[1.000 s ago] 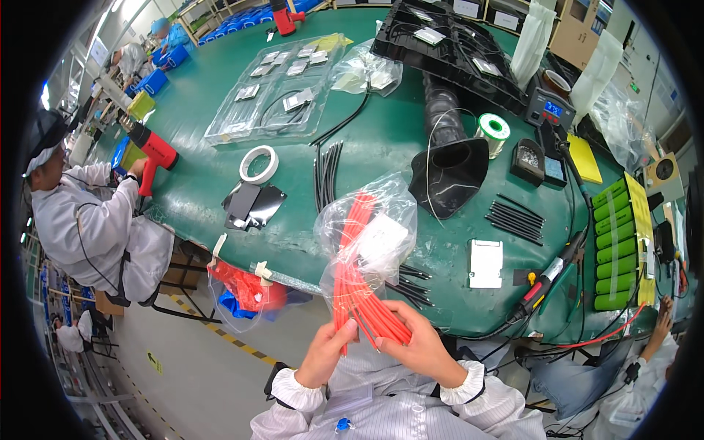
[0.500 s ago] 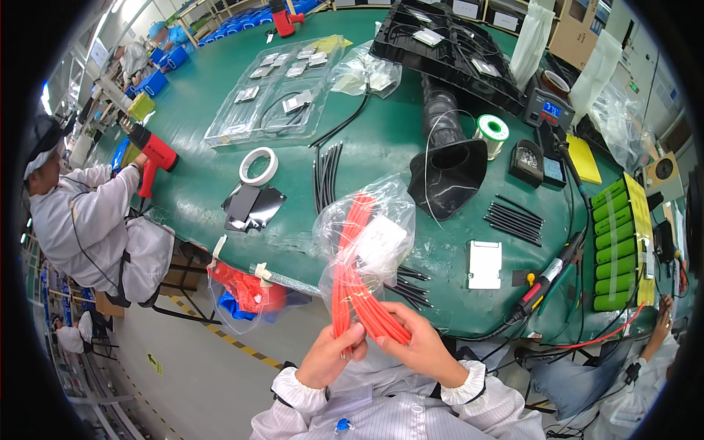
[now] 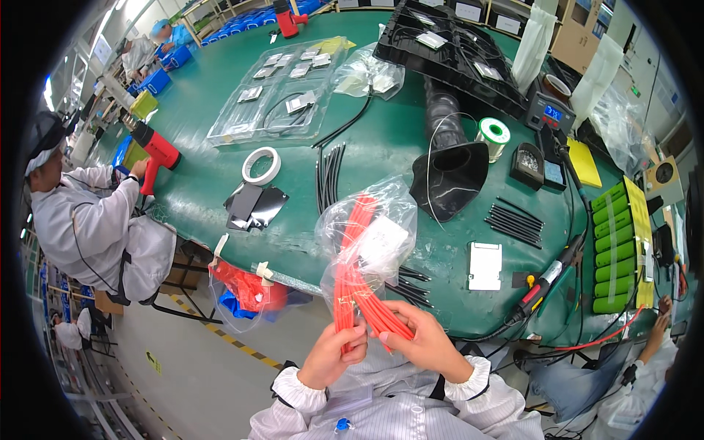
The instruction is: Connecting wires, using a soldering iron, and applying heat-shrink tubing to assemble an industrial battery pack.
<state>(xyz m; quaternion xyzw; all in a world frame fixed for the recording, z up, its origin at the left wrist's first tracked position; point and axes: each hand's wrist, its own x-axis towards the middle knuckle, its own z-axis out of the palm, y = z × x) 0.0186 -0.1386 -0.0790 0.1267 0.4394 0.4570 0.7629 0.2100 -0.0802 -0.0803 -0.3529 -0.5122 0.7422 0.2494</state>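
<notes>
A bundle of thin red wires sticks out of a clear plastic bag at the table's near edge. Their near ends fan into two parts. My left hand is closed round the left part, with the thumb on top. In my right hand the right part is gripped between thumb and fingers, its cut ends poking out below. A white label shows through the bag. Black wires lie partly beneath the bag, and more black wires rest behind it.
A white metal plate, short black wires and a soldering iron lie to the right, beside a green battery pack. To the left are a tape roll and a co-worker holding a red heat gun.
The two parts of the red wires stand further apart at their near ends. My right hand has moved slightly to the right; its wire ends now show below the fingers.
</notes>
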